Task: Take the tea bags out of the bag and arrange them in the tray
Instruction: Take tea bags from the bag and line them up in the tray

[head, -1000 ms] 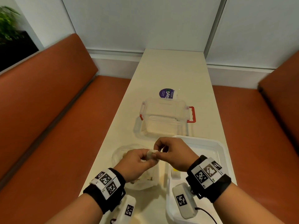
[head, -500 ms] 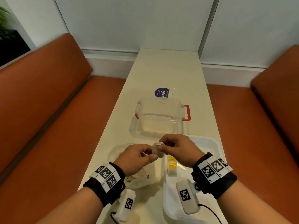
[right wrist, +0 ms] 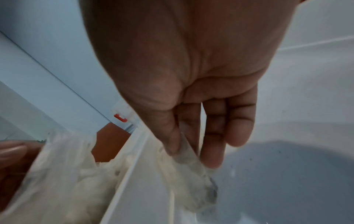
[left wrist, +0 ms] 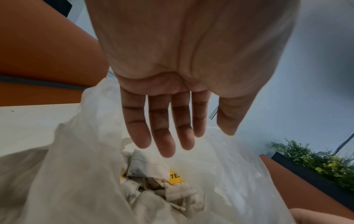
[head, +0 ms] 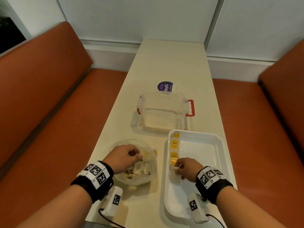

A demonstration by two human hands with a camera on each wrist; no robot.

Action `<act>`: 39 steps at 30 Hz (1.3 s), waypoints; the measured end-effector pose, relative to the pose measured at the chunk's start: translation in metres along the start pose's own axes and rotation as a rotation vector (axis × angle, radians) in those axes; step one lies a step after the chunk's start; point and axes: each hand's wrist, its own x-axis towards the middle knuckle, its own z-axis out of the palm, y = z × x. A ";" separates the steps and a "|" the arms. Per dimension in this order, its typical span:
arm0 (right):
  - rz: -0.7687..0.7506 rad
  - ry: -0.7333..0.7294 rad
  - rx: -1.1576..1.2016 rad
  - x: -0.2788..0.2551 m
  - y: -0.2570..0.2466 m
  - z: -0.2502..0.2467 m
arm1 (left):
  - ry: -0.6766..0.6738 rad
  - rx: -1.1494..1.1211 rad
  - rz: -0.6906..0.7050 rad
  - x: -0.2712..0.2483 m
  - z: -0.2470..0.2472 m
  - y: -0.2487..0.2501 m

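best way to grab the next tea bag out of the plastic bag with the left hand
Come straight down through the plastic bag's open mouth, where the left hand hovers open. Grip the topmost tea bag by its raised, crumpled upper edge, probably a thumb-and-forefinger pinch; it lies loose on the pile.

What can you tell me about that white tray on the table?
The shallow white plastic tray is rectangular with rounded corners and a raised rim, lying flat on the cream table. Yellow-tagged tea bags line its left wall. The right hand pinches another pale tea bag there.
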 end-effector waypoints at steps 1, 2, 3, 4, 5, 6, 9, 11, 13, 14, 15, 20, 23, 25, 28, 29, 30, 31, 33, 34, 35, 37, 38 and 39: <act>0.010 0.005 0.009 0.003 0.001 0.004 | -0.001 0.000 -0.002 -0.001 0.000 0.000; 0.020 0.025 0.024 0.006 0.002 0.007 | -0.003 0.002 -0.007 -0.002 0.000 0.000; 0.028 0.058 0.037 0.008 0.004 0.009 | -0.007 0.004 -0.012 -0.002 0.000 -0.001; 0.033 0.096 0.050 0.011 0.006 0.010 | -0.009 0.006 -0.017 -0.003 0.000 -0.001; 0.035 0.128 0.064 0.013 0.008 0.011 | -0.011 0.006 -0.022 -0.003 0.000 -0.002; 0.041 0.146 0.080 0.016 0.009 0.012 | -0.014 0.003 -0.027 -0.004 0.000 -0.003; 0.060 0.166 0.093 0.020 0.012 0.014 | -0.020 -0.005 -0.036 -0.004 0.000 -0.006; 0.064 0.185 0.102 0.021 0.011 0.015 | -0.022 -0.007 -0.037 -0.004 0.000 -0.007; 0.066 0.197 0.102 0.020 0.010 0.014 | -0.020 -0.004 -0.034 -0.005 0.000 -0.008; 0.062 0.206 0.095 0.019 0.010 0.013 | -0.018 0.000 -0.031 -0.005 -0.001 -0.008; 0.057 0.221 0.090 0.018 0.009 0.011 | -0.016 0.005 -0.028 -0.006 -0.001 -0.008; 0.016 0.378 0.166 0.003 -0.001 -0.007 | 0.013 0.073 -0.015 -0.014 -0.005 -0.011; -0.093 0.442 0.182 -0.006 -0.030 -0.015 | -0.001 0.237 0.026 -0.017 0.001 -0.010; -0.169 0.408 0.176 -0.011 -0.056 -0.015 | -0.024 0.399 0.099 -0.017 0.009 -0.010; -0.209 0.283 0.113 -0.013 -0.088 -0.005 | -0.071 0.692 0.229 -0.017 0.018 -0.009; -0.204 0.253 0.073 -0.011 -0.095 0.000 | -0.092 0.766 0.252 -0.017 0.020 -0.010; -0.198 0.230 0.033 -0.009 -0.099 0.005 | -0.119 0.822 0.264 -0.018 0.022 -0.010; -0.188 0.214 -0.002 -0.006 -0.101 0.009 | -0.147 0.866 0.268 -0.020 0.024 -0.011; -0.167 0.209 -0.038 -0.003 -0.102 0.013 | -0.202 0.899 0.252 -0.023 0.026 -0.016; -0.159 0.216 -0.027 -0.003 -0.101 0.013 | -0.222 0.884 0.229 -0.024 0.025 -0.019; -0.156 0.225 -0.004 -0.003 -0.100 0.013 | -0.224 0.848 0.204 -0.024 0.024 -0.021; -0.159 0.247 0.044 -0.005 -0.098 0.012 | -0.182 0.737 0.163 -0.020 0.022 -0.025; -0.159 0.260 0.066 -0.006 -0.098 0.012 | -0.147 0.688 0.157 -0.017 0.021 -0.025; -0.156 0.275 0.087 -0.007 -0.097 0.012 | -0.118 0.658 0.158 -0.012 0.020 -0.025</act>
